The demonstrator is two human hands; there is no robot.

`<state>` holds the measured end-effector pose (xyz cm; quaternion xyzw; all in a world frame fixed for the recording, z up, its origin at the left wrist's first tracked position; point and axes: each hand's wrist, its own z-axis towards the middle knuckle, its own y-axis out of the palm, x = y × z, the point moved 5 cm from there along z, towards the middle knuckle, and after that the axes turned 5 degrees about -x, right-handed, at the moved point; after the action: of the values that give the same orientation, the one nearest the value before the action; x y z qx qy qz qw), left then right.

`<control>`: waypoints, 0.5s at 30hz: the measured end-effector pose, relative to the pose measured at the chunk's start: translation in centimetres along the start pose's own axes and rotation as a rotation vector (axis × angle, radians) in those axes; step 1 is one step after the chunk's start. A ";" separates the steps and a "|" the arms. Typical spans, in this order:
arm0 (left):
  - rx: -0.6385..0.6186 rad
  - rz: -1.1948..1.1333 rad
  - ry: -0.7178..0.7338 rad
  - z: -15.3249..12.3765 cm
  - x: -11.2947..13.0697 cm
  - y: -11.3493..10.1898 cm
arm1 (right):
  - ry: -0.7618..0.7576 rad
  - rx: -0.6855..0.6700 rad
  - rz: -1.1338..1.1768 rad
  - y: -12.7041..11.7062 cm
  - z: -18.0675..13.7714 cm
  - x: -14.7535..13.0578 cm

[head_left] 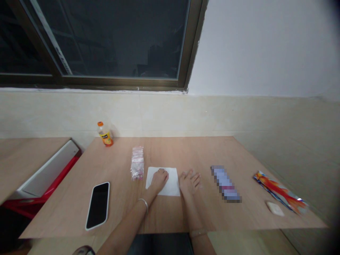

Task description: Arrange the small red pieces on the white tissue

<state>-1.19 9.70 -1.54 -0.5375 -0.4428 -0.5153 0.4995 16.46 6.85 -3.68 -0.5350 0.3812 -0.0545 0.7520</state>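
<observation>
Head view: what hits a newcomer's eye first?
The two bare hands: the left hand rests on a white paper sheet mid-table, and the right hand sits at its right edge. Next come the orange-and-blue foil packet at the right end of the wooden table and the black-screened smartphone front left.

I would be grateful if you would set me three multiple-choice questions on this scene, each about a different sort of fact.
1. Where does the left hand rest? A. On a white paper sheet. B. On the window frame. C. On the wall.
2. What colour is the cap of the juice bottle? A. Blue. B. Orange. C. White.
3. What state is the smartphone's screen in? A. Lit. B. Covered by paper. C. Dark.

1: A, the hand lies on the sheet. 2: B, an orange cap tops the bottle. 3: C, the bare screen shows black.
</observation>
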 end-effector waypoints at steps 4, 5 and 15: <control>-0.014 0.001 0.051 -0.3 0.9 -0.1 | 0.010 0.012 0.016 -0.5 0.1 -0.2; -0.019 -0.004 0.058 -0.3 1.0 -0.1 | 0.011 0.008 0.014 -0.6 0.1 -0.3; 0.002 -0.159 0.053 -1.2 1.1 -1.4 | -0.046 -0.006 0.060 -1.4 0.5 -0.1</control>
<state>-2.59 8.62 -0.37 -0.4860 -0.4714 -0.5669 0.4692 17.16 6.72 -2.41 -0.5267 0.3799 -0.0187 0.7602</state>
